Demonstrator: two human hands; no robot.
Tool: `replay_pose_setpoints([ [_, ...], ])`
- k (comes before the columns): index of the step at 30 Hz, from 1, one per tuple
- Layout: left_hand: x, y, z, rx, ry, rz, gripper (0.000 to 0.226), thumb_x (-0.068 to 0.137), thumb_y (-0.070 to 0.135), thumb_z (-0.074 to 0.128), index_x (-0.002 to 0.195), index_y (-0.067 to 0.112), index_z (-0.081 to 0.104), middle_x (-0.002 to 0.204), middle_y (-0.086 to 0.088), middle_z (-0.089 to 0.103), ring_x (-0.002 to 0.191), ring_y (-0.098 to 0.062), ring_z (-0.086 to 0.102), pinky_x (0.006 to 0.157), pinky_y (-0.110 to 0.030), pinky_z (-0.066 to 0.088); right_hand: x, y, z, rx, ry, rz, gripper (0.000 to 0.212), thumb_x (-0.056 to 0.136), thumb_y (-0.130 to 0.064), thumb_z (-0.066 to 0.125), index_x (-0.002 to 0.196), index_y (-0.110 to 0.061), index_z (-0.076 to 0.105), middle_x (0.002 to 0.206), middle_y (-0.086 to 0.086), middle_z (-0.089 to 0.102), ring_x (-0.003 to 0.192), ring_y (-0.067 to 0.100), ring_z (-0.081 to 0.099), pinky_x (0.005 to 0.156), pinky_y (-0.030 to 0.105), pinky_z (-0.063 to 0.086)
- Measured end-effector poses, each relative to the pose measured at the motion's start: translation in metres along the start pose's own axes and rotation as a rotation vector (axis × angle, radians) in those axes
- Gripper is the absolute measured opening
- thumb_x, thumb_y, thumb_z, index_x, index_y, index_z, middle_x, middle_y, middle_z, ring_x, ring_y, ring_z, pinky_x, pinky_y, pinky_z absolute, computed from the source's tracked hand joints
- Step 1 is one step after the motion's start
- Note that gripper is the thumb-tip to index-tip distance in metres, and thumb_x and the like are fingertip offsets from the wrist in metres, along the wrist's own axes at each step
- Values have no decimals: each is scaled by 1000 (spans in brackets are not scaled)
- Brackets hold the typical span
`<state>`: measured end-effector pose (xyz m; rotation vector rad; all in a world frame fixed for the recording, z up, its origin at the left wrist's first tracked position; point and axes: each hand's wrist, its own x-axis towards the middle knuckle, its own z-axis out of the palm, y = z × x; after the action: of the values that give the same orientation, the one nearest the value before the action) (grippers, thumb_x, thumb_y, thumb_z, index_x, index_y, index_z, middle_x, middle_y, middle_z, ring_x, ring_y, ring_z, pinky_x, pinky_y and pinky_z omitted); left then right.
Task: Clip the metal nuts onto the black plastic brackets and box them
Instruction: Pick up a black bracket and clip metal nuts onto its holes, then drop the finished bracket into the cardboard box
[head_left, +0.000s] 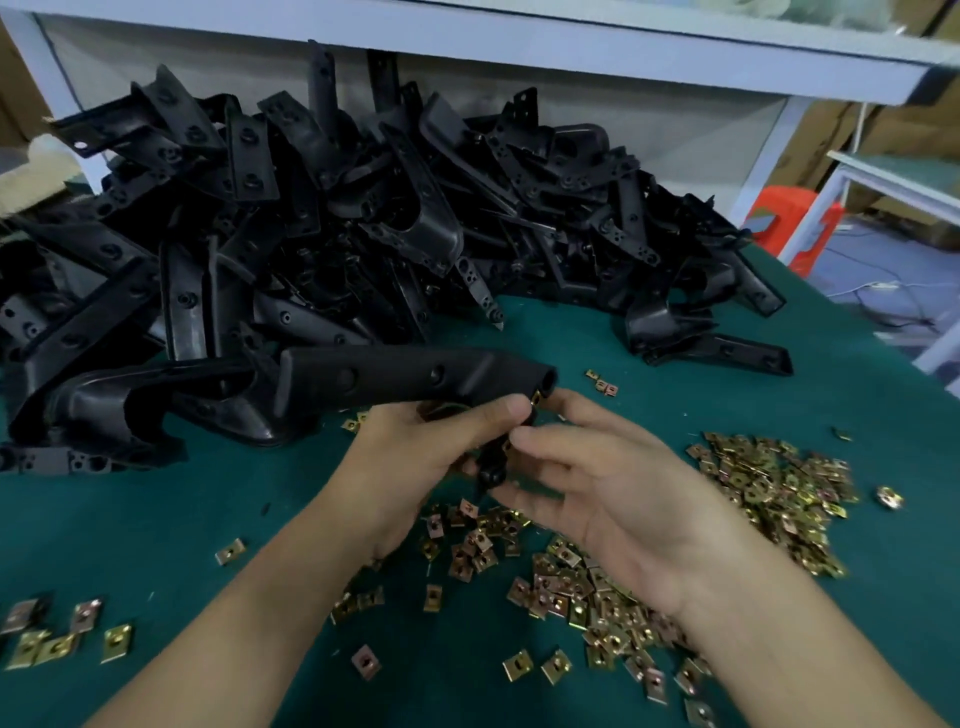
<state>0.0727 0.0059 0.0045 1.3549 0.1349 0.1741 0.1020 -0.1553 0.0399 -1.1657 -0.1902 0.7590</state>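
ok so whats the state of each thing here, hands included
left hand, grips the held bracket
held bracket, lifted clear of the green table
right hand, fingertips at the held bracket's lower tab, grip unclear
bracket pile, heaped at the back, untouched
loose nuts, scattered on the green table, unclipped
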Motion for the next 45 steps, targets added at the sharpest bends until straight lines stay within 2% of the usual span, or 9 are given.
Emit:
replay_pose_setpoints([
  [4,-15,0,25,41,-61,72,54,67,32,91,116,30,67,108,1,76,103,-13,72,77,-24,59,-38,3,-17,8,196,-87,33,94,3,59,119,-16,71,114,12,75,98,23,72,81,33,60],
  [12,-40,16,76,-142,-83,50,34,68,30,80,101,20,79,105,5,75,101,-22,74,82,-33,62,-128,-19,-71,5,559,-318,35,68,-12,74,97,-31,80,72,-6,60,73,7,68,66,27,59],
  [16,-52,11,119,-78,-138,1,23,73,22,76,95,25,81,99,8,76,94,-20,76,80,-28,62,-171,-18,-89,-22,685,-365,39,87,-5,67,124,-18,69,87,7,62,81,15,65,66,24,58],
  [26,-86,-18,239,-47,-464,-159,31,97,0,63,97,27,79,96,11,74,101,-15,74,82,-23,60,-280,4,-135,59,1174,-430,29,85,1,67,95,-22,81,85,0,72,82,15,72,75,34,58],
  [33,-122,-64,307,321,-712,-150,28,89,19,60,101,42,72,98,16,72,94,-6,71,90,-30,59,-353,41,-170,9,1432,-154,45,95,-3,62,120,-41,66,110,-7,73,106,19,68,102,49,48],
  [37,-139,-92,323,649,-866,21,21,97,27,58,110,42,65,97,27,64,89,17,58,69,0,41,-379,72,-194,-111,1420,185,58,96,-11,63,147,-32,45,127,-5,61,96,11,60,103,47,49],
  [40,-149,-108,326,847,-992,196,29,100,32,56,128,36,60,111,25,59,103,11,52,82,1,32,-393,99,-209,-317,1317,474,70,98,-33,62,157,-30,26,144,-6,52,95,5,56,101,28,46],
  [43,-154,-116,325,905,-1137,342,32,101,27,53,132,30,59,137,17,51,126,-3,46,98,-8,30,-390,112,-218,-523,1243,624,69,98,-52,56,156,-29,27,125,-22,52,105,-1,54,80,2,42],
  [45,-155,-112,321,893,-1167,367,31,101,29,52,131,34,58,139,23,46,126,0,44,95,-3,23,-380,112,-217,-565,1238,607,68,96,-53,59,154,-35,30,107,-27,51,90,-11,55,60,-3,41],
])
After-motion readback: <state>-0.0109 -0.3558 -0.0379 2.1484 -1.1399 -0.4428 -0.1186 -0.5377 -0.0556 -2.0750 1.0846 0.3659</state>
